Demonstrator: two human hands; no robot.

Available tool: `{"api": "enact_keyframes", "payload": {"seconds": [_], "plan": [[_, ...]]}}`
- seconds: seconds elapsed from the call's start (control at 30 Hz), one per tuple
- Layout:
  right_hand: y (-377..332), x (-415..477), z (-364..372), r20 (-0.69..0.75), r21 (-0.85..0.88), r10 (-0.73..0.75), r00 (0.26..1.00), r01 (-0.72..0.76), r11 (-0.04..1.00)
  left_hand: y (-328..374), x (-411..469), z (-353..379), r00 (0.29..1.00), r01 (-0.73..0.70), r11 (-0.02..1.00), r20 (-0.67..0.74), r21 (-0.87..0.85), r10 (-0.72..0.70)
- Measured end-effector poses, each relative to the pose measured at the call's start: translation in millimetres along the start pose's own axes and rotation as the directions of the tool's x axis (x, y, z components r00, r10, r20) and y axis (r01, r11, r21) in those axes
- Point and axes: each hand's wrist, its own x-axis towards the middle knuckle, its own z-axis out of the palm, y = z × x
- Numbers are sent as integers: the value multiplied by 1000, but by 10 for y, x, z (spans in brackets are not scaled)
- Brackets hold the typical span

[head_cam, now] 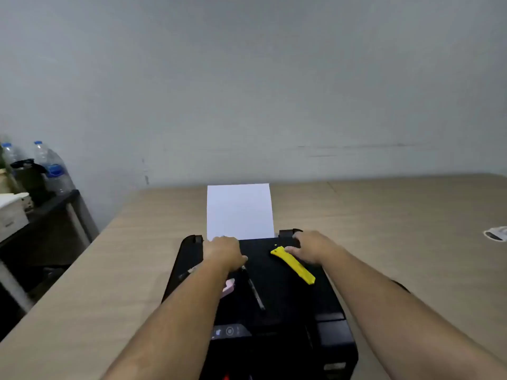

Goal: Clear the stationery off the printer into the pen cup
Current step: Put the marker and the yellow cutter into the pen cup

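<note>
A black printer (277, 305) stands on the wooden table with a white sheet (240, 212) upright in its rear feed. On its lid lie a yellow utility knife (295, 266), a dark pen (255, 290), a pink item (229, 287) partly hidden by my left forearm, and a second dark pen (188, 272) at the left edge. My left hand (223, 253) rests palm-down at the lid's rear, thumb beside the dark pen's far end, fingers curled out of sight. My right hand (312, 249) lies spread on the lid, thumb touching the knife's far end. No pen cup is in view.
The wooden table (397, 229) reaches to a grey wall. A small white object (496, 233) lies at the table's far right. To the left stands a dark side shelf (41, 215) with water bottles (52, 167) and a white box (12, 212).
</note>
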Motion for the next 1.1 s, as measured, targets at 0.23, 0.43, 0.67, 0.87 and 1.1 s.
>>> {"api": "enact_keyframes", "payload": {"seconds": [0.23,0.43,0.67,0.87,1.1], "plan": [[-56,141,362,58,13,20,998,-21,1000,154,197,354,995,47,999,93,-25,-45],[-148,185,318,58,57,124,991,-128,990,226,257,332,992,58,987,118,-152,-41],[356,69,-194,-78,556,251,965,-167,814,455,391,-51,997,25,836,76,-548,20],[1381,-226,-635,-98,733,328,940,-154,662,1402,468,-447,978,-205,696,-123,-688,166],[2346,-473,-267,-37,721,384,923,-241,649,2635,434,-88,927,-353,647,-158,-676,340]]}}
